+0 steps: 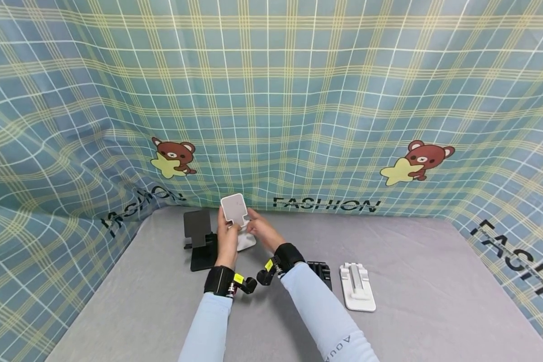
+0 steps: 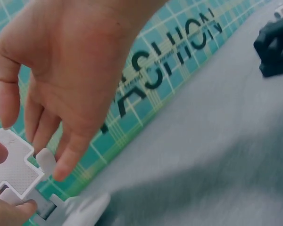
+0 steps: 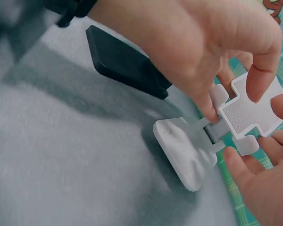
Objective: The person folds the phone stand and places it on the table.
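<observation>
Both hands are on a white folding phone stand with a grey pad, its plate facing back at me. My left hand grips the plate's left side, thumb over the front. Near the lower right corner, my right hand pinches the stand by a small side tab. In the right wrist view, fingertips from both hands sit at the two tabs below the plate. The stand's white base hangs tilted, close over the tabletop. A black phone stand stands open just left of my left hand.
A folded white phone stand lies on the right of the grey-covered table. Another black folded stand is partly hidden by my right forearm. Checked curtain hangs behind the table and along both sides.
</observation>
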{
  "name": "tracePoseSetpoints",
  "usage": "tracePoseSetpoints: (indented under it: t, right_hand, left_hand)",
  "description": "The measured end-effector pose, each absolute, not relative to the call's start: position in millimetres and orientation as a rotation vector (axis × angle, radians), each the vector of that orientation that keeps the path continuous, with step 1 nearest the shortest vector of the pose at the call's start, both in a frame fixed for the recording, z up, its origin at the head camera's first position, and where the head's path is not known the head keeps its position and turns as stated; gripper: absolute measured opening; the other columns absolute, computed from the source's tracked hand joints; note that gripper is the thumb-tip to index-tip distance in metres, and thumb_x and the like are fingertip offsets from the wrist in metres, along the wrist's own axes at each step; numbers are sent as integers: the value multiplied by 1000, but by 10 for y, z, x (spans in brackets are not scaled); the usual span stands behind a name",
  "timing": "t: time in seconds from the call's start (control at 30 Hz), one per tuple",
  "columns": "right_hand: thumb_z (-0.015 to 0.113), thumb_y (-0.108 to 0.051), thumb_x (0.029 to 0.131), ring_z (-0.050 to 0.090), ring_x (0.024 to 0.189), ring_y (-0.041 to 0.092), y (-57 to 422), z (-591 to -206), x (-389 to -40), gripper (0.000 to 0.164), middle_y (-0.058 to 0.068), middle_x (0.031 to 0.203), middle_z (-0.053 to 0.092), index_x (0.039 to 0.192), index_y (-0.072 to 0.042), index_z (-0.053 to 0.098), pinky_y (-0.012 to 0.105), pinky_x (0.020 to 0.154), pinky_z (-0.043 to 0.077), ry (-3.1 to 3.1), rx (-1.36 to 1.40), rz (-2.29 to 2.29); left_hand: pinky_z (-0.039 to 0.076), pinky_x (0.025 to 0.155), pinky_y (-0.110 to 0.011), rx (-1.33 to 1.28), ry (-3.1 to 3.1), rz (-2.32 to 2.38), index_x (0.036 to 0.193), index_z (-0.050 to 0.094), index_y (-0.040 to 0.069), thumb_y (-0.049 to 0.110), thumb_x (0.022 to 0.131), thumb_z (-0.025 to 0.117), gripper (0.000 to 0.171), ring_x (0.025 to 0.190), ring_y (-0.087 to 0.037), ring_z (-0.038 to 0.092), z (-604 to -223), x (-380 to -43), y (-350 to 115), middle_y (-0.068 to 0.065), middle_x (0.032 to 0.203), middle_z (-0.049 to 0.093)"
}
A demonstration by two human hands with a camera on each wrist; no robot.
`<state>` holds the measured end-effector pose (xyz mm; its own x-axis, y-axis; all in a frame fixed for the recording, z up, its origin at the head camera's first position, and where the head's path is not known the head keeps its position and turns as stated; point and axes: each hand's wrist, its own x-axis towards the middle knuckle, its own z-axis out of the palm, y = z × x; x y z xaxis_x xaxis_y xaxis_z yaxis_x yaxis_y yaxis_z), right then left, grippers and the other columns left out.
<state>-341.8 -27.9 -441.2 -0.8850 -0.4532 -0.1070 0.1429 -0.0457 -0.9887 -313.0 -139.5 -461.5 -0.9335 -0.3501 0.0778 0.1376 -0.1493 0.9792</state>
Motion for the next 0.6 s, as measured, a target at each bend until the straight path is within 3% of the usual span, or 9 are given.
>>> tracePoseSetpoints:
  t: [0.13, 0.27, 0.47, 0.6]
  right_hand:
    - [45, 4, 79, 35, 136, 34, -111, -4325, -3371, 75, 12, 157, 21, 151, -11, 25, 47, 110, 30, 1836, -276, -2057]
    - [49, 2, 85, 49, 123, 34, 58, -4264, -3294, 61, 17, 146, 37, 144, -6, 37, 48, 106, 38, 1833, -240, -2241]
    - [55, 0, 89, 58, 97, 19, 327, -4179, -3081, 45, 24, 128, 50, 133, 2, 47, 48, 94, 48, 1915, -280, -2448]
    - [56, 1, 88, 58, 89, 12, 523, -4101, -2872, 42, 23, 123, 54, 130, 2, 48, 38, 83, 53, 2023, -290, -2484]
  left_hand:
    - [30, 98, -43, 143, -1756, -2240, 153, 15, 28, -10, 85, 40, 82, 129, -32, 37, -4486, -3086, -1297, -17, 151, 32]
    - [36, 100, -43, 85, -1718, -2346, 152, 21, 26, -7, 93, 40, 70, 126, -30, 43, -4375, -3017, -1187, -17, 143, 42]
    - [44, 87, -31, 3, -1690, -2408, 148, 32, 24, -3, 97, 43, 59, 109, -20, 54, -4246, -2851, -958, -16, 128, 51]
    - [47, 81, -28, -50, -1663, -2441, 146, 36, 23, -3, 96, 45, 57, 102, -15, 57, -4141, -2691, -779, -13, 123, 55]
